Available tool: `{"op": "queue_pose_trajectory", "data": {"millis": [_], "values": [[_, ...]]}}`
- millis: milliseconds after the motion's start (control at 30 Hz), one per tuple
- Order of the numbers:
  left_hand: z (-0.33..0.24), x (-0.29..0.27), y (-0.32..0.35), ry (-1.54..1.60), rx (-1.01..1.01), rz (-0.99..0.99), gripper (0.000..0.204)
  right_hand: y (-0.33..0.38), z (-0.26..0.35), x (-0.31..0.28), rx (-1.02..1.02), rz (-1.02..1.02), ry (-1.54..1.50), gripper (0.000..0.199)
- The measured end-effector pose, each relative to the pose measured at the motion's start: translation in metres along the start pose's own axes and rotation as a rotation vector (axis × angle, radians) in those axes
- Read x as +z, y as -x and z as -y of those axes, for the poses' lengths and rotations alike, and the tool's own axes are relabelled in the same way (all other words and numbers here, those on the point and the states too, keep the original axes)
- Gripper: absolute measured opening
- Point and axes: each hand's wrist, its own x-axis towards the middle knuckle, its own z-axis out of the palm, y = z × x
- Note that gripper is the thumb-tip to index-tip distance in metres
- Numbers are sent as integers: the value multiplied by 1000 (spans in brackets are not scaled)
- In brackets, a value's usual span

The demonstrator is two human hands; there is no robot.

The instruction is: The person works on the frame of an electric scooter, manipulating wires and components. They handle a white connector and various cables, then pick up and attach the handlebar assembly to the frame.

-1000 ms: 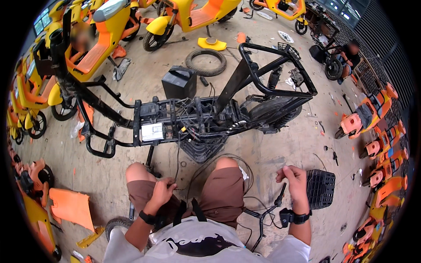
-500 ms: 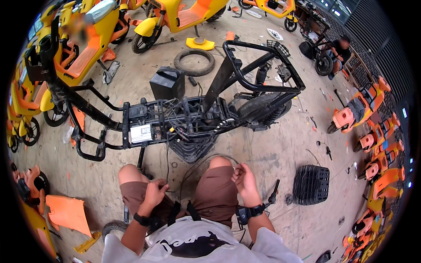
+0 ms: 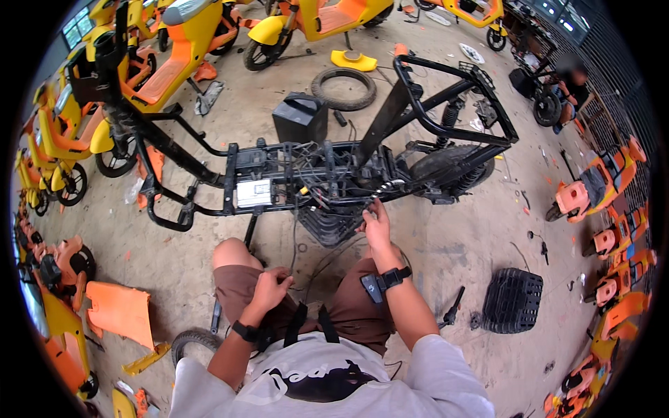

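A stripped black scooter frame [image 3: 230, 177] lies across the floor in front of my knees, its wiring [image 3: 313, 171] exposed in the middle. My left hand [image 3: 270, 289] rests over my left thigh, fingers curled round a thin black cable [image 3: 294, 244] that hangs from the frame. My right hand [image 3: 377, 226] reaches up to the frame's near rail, its fingertips pinched just below a black-and-white spiral-wrapped wire [image 3: 387, 187]. What lies between those fingertips is too small to make out. A silver box [image 3: 254, 193] sits in the frame left of the wiring.
Behind the frame stand a black battery-like box [image 3: 300, 120] and a loose tyre [image 3: 343, 89]. A black plastic basket [image 3: 513, 301] lies to my right, an orange panel [image 3: 118, 312] to my left. Yellow-orange scooters line both sides. Another person [image 3: 573, 87] sits at far right by a wheel.
My right hand has moved forward from above my right knee to the frame's near rail. My left hand stays by the cable. The whole view has shifted, so the scene sits further right.
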Motion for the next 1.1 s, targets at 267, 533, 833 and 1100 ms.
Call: {"op": "queue_pose_trajectory", "data": {"millis": [267,533,833,1100], "values": [[-8,4,-8,-61,17,44,29,-18,-51,3,79,-73,137,25],[1,7,-8,-40,-38,38,30,-12,-57,-6,9,-20,344,24],[-8,10,-12,-88,36,94,23,14,-45,-20,-19,140,342,29],[19,23,-35,-184,95,232,20,-2,-50,-5,-76,54,576,29]]}}
